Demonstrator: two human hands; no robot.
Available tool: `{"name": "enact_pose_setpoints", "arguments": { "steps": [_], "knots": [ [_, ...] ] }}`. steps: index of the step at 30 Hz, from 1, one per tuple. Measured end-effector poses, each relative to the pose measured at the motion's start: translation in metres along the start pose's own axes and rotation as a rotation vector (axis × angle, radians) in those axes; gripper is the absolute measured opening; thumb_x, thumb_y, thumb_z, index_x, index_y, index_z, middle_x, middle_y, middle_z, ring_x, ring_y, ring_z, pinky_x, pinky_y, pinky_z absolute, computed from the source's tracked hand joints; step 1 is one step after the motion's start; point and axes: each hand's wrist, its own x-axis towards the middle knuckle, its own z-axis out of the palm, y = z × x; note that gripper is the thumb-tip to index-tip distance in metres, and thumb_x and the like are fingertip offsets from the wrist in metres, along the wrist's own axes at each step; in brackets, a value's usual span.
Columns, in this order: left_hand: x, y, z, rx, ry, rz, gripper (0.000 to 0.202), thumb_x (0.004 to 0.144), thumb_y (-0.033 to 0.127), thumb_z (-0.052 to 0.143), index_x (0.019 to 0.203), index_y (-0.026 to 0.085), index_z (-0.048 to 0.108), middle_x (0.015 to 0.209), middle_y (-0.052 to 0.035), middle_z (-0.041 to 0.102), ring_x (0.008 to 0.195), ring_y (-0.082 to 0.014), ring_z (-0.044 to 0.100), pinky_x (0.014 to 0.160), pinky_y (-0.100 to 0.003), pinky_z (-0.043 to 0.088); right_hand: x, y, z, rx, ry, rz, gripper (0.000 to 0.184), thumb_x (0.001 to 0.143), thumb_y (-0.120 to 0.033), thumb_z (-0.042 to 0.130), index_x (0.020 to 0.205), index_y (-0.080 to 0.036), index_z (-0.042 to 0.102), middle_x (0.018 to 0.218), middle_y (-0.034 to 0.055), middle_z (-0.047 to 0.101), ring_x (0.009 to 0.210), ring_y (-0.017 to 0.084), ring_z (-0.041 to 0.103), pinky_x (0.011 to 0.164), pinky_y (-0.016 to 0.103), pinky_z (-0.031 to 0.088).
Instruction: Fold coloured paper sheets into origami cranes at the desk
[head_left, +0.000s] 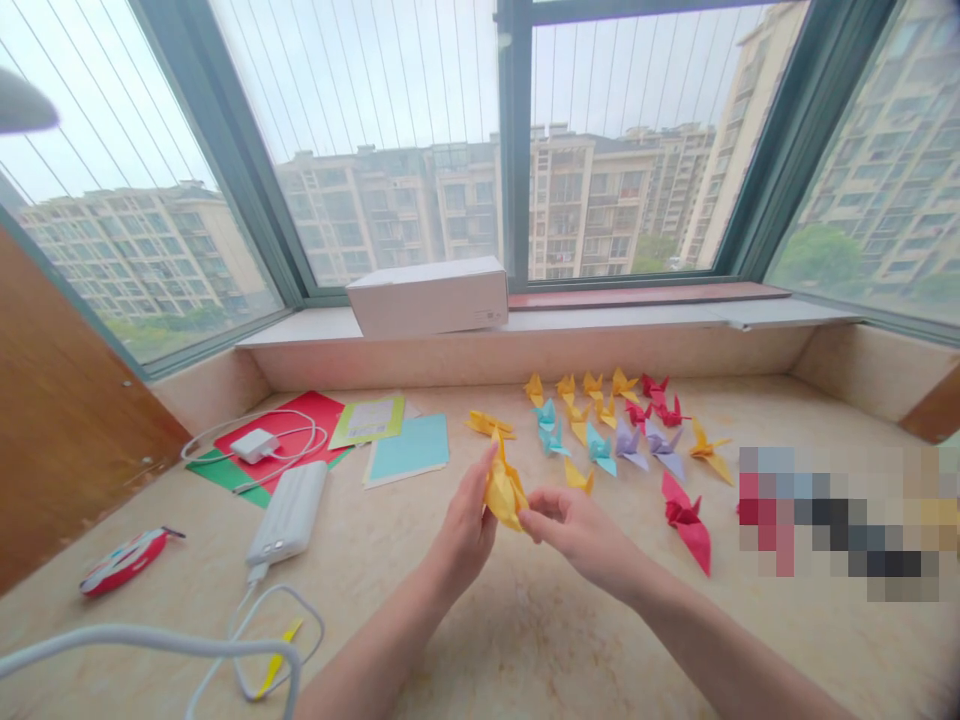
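A yellow origami crane [508, 488] is held up between both hands, above the stone-patterned sill. My left hand [466, 515] grips its left side, thumb and fingers closed along the paper. On its lower right edge my right hand [568, 525] pinches the paper between thumb and fingertips. Just behind the held crane lies another folded yellow paper piece [491, 425]. To the right stand finished-looking cranes in rows: yellow ones [624, 385], light blue ones [601, 449], lilac ones [664, 447] and red ones [655, 388]. A larger red crane [687, 522] lies nearer the right forearm.
At left are blue paper squares [409, 450], a red sheet [289, 425], a white charger [255, 446], a white power bank [288, 512] with cable, and a red-and-white tool [127, 562]. A white box [431, 297] stands by the window. One area at right is pixelated.
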Motion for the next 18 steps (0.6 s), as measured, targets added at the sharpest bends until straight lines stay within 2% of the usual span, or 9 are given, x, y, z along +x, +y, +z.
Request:
{"name": "enact_pose_setpoints", "arguments": {
  "steps": [4, 7, 11, 14, 16, 18],
  "knots": [
    [-0.002, 0.0, 0.001, -0.002, -0.027, -0.025, 0.076, 0.095, 0.013, 0.047, 0.157, 0.029, 0.007, 0.144, -0.0143, 0.051, 0.128, -0.0233, 0.055, 0.105, -0.042, 0.046, -0.001, -0.002, 0.0, -0.019, 0.052, 0.016, 0.021, 0.086, -0.034, 0.06, 0.075, -0.016, 0.064, 0.066, -0.001, 0.06, 0.061, 0.012, 0.052, 0.057, 0.024, 0.038],
    [-0.002, 0.0, 0.0, 0.008, -0.038, -0.05, 0.078, 0.095, 0.015, 0.046, 0.158, 0.028, 0.002, 0.147, -0.0151, 0.049, 0.131, -0.0245, 0.054, 0.107, -0.044, 0.045, 0.0, -0.001, 0.0, -0.03, 0.088, -0.003, 0.022, 0.086, -0.035, 0.06, 0.077, -0.016, 0.066, 0.069, 0.0006, 0.064, 0.064, 0.014, 0.056, 0.06, 0.025, 0.041],
    [-0.003, -0.002, 0.0, 0.023, -0.027, -0.063, 0.072, 0.093, 0.017, 0.05, 0.157, 0.023, 0.016, 0.144, -0.017, 0.052, 0.132, -0.0274, 0.052, 0.108, -0.045, 0.044, 0.001, 0.003, 0.001, -0.074, 0.165, -0.086, 0.023, 0.088, -0.039, 0.06, 0.088, -0.017, 0.07, 0.083, 0.0041, 0.072, 0.074, 0.018, 0.063, 0.066, 0.028, 0.046],
    [-0.006, 0.001, -0.002, 0.0, -0.051, -0.126, 0.071, 0.088, 0.026, 0.062, 0.151, 0.019, 0.031, 0.144, -0.0195, 0.051, 0.135, -0.0332, 0.048, 0.112, -0.05, 0.039, 0.001, 0.007, 0.001, -0.184, 0.295, -0.158, 0.018, 0.09, -0.034, 0.059, 0.091, -0.019, 0.07, 0.081, 0.0038, 0.072, 0.071, 0.018, 0.063, 0.066, 0.03, 0.047],
    [-0.006, 0.006, -0.005, -0.056, -0.086, -0.178, 0.076, 0.082, 0.034, 0.071, 0.149, 0.017, 0.037, 0.149, -0.0204, 0.045, 0.141, -0.0374, 0.038, 0.116, -0.054, 0.031, 0.001, 0.012, 0.0, -0.314, 0.408, -0.271, 0.014, 0.09, -0.028, 0.058, 0.089, -0.02, 0.069, 0.082, 0.0037, 0.072, 0.072, 0.019, 0.064, 0.068, 0.031, 0.048],
    [-0.004, 0.012, -0.008, -0.188, -0.113, -0.216, 0.075, 0.084, 0.042, 0.068, 0.148, 0.017, 0.038, 0.153, -0.0192, 0.04, 0.144, -0.0375, 0.033, 0.117, -0.054, 0.028, 0.002, 0.016, -0.003, -0.457, 0.482, -0.43, 0.011, 0.09, -0.022, 0.057, 0.089, -0.02, 0.069, 0.088, 0.0049, 0.071, 0.081, 0.021, 0.064, 0.075, 0.034, 0.049]
  ]
}}
